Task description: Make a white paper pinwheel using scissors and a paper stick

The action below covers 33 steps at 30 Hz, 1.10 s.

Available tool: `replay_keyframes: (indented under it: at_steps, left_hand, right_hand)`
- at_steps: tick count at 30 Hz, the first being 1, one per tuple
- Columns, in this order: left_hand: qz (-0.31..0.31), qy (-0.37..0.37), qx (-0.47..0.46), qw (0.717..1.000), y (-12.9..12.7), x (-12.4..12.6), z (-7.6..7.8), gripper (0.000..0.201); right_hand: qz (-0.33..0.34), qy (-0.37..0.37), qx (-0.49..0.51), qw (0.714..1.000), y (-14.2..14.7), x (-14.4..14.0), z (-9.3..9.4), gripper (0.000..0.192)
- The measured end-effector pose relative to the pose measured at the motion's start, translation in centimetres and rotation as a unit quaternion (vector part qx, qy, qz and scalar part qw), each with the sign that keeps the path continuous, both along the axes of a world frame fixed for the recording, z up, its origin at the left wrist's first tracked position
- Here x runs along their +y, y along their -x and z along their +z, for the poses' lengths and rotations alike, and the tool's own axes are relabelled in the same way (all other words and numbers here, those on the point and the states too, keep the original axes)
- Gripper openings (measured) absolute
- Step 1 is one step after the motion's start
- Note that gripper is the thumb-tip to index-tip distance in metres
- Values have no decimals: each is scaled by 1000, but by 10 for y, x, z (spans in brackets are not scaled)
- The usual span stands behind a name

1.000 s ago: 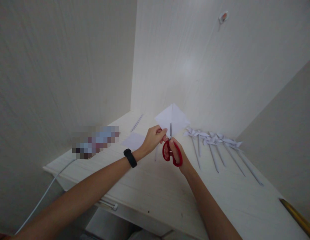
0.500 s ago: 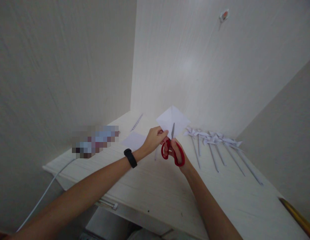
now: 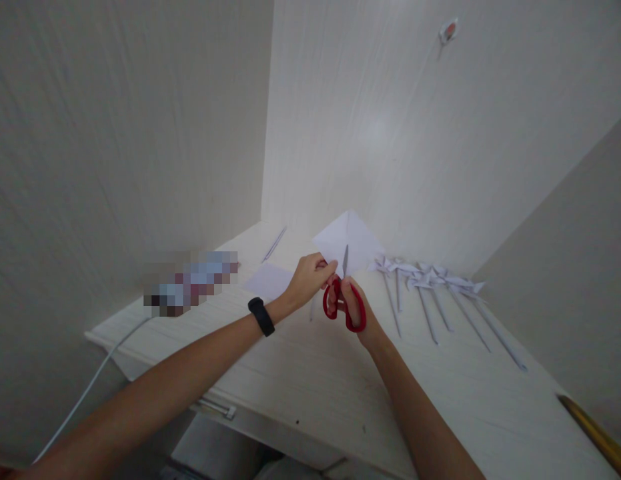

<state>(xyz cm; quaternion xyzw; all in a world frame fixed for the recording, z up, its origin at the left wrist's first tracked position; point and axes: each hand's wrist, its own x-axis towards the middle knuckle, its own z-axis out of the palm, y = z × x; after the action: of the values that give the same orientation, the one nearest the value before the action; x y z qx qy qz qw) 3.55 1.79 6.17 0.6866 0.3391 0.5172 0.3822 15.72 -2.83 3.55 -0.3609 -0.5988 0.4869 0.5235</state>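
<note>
A creased white paper square is held up over the table, one corner pointing up. My left hand, with a black band on its wrist, pinches the paper near its lower edge. Fingers and thumb of my right hand are through the red handles of a pair of scissors. One blade lies across the face of the paper, starting from the lower corner; the other blade is hidden behind the sheet.
Several paper pinwheels on rolled sticks lie at the right of the white table. At the left are a flat paper sheet, thin paper sticks and a pixelated object with a white cable. Walls stand close behind.
The scissor handles have drawn closer together as my right hand shifted slightly left. The right part of the paper has swung a little to the right. My left hand has stayed in place.
</note>
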Motion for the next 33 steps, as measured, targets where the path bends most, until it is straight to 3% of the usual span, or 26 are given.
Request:
replay_keyframes:
  at_steps: [22,33]
  left_hand:
    - [-15,13,22,1000,0,-5,3,32]
    - [23,17,34,999,0,-3,3,28]
  right_hand:
    - [4,-11,9,1000,0,2,0,48]
    - [-16,-19,-32,999,0,2,-1,46]
